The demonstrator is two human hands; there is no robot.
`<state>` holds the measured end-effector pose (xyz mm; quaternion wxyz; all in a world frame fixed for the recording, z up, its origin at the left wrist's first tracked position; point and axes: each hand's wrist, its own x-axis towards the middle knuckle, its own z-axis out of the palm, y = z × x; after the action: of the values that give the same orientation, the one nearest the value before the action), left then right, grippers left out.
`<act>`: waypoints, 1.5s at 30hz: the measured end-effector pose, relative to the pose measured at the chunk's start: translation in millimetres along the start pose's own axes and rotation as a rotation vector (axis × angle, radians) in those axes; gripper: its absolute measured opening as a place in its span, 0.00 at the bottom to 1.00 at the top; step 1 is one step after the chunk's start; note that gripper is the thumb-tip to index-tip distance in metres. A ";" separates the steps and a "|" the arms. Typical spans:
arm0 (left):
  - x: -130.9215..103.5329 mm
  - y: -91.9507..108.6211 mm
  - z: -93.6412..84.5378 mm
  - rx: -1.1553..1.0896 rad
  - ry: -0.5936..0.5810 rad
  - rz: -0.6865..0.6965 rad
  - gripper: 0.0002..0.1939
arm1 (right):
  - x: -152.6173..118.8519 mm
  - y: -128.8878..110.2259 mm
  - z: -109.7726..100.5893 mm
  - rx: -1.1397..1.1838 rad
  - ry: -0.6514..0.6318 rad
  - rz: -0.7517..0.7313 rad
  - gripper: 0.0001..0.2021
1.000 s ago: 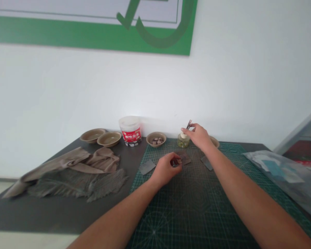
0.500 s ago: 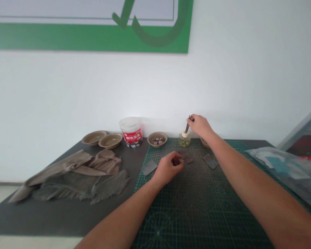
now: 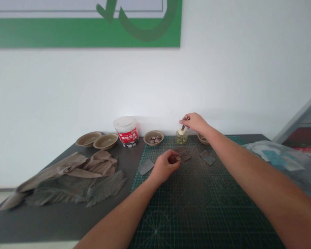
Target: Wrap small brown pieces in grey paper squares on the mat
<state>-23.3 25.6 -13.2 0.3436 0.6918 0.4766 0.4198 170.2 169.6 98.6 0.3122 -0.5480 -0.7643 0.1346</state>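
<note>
My right hand (image 3: 194, 121) pinches a bundle of thin dark sticks (image 3: 183, 127) above a small glass bottle (image 3: 181, 138) with a pale collar. Their lower ends enter the bottle, which has yellowish-green bits inside. My left hand (image 3: 167, 164) is closed, thumb against curled fingers, over the green cutting mat (image 3: 197, 207). Something small and brownish shows between its fingers, too unclear to name. Just behind that hand lies a brownish flat square (image 3: 184, 154). One grey square (image 3: 146, 167) is to its left and another (image 3: 207, 157) to its right.
A bowl of small chunks (image 3: 153, 138) stands by the wall, with another bowl (image 3: 202, 139) partly behind my right forearm. Farther left are a lidded tub (image 3: 128, 135), two shallow bowls (image 3: 105, 141) and crumpled cloths (image 3: 75, 180). A clear plastic bag (image 3: 282, 159) lies at right.
My right hand has come down slightly toward the bottle, and less of the sticks shows. My left hand stays nearly in place. The whole view has shifted a little.
</note>
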 end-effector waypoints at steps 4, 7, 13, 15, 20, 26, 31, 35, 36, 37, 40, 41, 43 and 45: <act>2.5 -1.7 -0.3 -0.075 0.010 -0.023 0.14 | 3.6 7.2 6.1 0.070 0.010 0.043 0.11; 3.9 -4.2 0.1 -0.105 0.021 -0.024 0.14 | 3.4 7.6 4.8 0.075 0.007 0.057 0.09; 5.2 -5.9 2.8 -0.283 0.028 -0.055 0.14 | -2.0 2.2 -0.4 0.044 0.100 0.073 0.11; 5.5 -4.8 3.0 -0.339 0.029 -0.069 0.14 | -3.3 1.9 1.2 0.042 0.103 0.076 0.09; 4.8 -1.5 1.9 -0.475 0.064 -0.085 0.15 | -5.7 1.4 1.1 0.048 0.143 0.071 0.09; 3.3 2.1 2.4 -0.496 0.109 -0.098 0.15 | -6.7 -5.8 -19.6 0.068 0.192 0.041 0.11; 4.1 2.4 1.7 -0.478 0.116 -0.121 0.17 | -13.6 -3.1 -47.6 0.311 0.311 0.051 0.12; 4.5 2.0 0.9 -0.507 0.120 -0.152 0.18 | -49.4 6.4 -56.7 0.728 0.417 0.046 0.13; 4.3 2.4 1.1 -0.518 0.118 -0.163 0.18 | -63.2 9.0 -55.2 0.829 0.428 0.058 0.12; 3.9 3.0 1.6 -0.533 0.113 -0.173 0.18 | -78.0 11.6 -52.0 0.924 0.413 0.078 0.12; 2.3 5.9 3.8 -0.596 0.077 -0.199 0.19 | -119.7 19.5 -34.7 1.130 0.330 0.183 0.11; 1.7 6.9 4.5 -0.616 0.065 -0.205 0.19 | -130.3 22.2 -27.8 1.181 0.293 0.220 0.11; 0.8 8.2 5.4 -0.649 0.050 -0.217 0.18 | -144.7 26.9 -15.2 1.268 0.267 0.273 0.11; 0.5 8.4 5.6 -0.670 0.047 -0.225 0.17 | -151.1 30.5 -6.3 1.326 0.264 0.301 0.12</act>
<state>-15.1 23.1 -8.0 0.5845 0.4743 0.3932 0.5281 228.1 40.6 37.0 0.6496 -0.3532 -0.3919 0.5474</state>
